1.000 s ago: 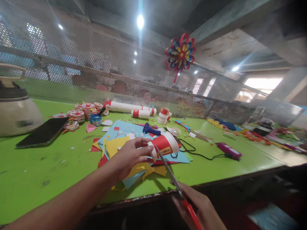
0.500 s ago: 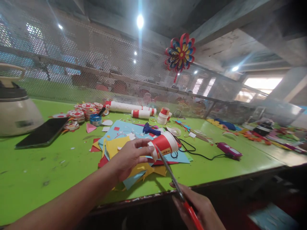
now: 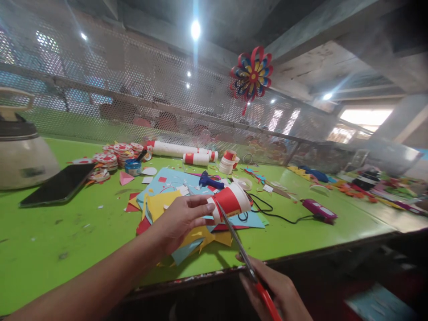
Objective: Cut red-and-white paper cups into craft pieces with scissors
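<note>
Holding scissors [image 3: 241, 250] to a cup [image 3: 231, 199], above papers [image 3: 161, 205] on the tabletop [image 3: 40, 240].
Pinching the cup by its narrow end, tipped on its side, in the left hand [image 3: 182, 218]; gripping the scissors in the curled right hand [image 3: 279, 283]. Probably early in the cutting: no piece off the cup yet, wall mostly or wholly uncut, with the depth of any cut too hard to tell.
</note>
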### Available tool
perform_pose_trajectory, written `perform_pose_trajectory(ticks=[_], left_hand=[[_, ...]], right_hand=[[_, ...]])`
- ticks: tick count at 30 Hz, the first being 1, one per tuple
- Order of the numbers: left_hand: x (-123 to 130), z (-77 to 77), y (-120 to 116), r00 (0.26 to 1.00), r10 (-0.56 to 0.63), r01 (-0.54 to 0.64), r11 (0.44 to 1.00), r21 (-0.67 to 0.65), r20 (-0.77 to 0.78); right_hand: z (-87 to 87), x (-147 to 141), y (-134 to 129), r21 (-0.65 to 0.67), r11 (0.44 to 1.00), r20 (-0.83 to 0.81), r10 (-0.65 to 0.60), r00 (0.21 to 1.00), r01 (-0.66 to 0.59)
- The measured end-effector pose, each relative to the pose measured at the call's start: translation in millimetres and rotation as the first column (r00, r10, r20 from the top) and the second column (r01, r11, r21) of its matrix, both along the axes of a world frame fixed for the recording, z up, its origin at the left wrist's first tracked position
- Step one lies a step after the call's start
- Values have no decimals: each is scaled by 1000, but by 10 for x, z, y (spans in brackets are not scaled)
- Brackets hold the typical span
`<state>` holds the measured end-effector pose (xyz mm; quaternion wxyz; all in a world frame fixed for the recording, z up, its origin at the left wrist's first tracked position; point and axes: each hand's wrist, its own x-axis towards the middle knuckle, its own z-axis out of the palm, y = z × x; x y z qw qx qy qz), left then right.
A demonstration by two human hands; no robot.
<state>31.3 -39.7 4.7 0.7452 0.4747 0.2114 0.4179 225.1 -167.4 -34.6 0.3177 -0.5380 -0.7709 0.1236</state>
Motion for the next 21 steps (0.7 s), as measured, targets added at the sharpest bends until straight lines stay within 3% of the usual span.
perform_pose_trajectory(ticks=[11, 21], left_hand=[[-23, 15, -1, 1000, -17, 15, 998, -58, -21], [16, 8, -7, 996, 82, -82, 996, 22, -18]], right_hand=[[-20, 0, -30, -44, 999, 23, -15, 1000, 16], [19, -42, 4, -52, 998, 27, -38, 999, 39]])
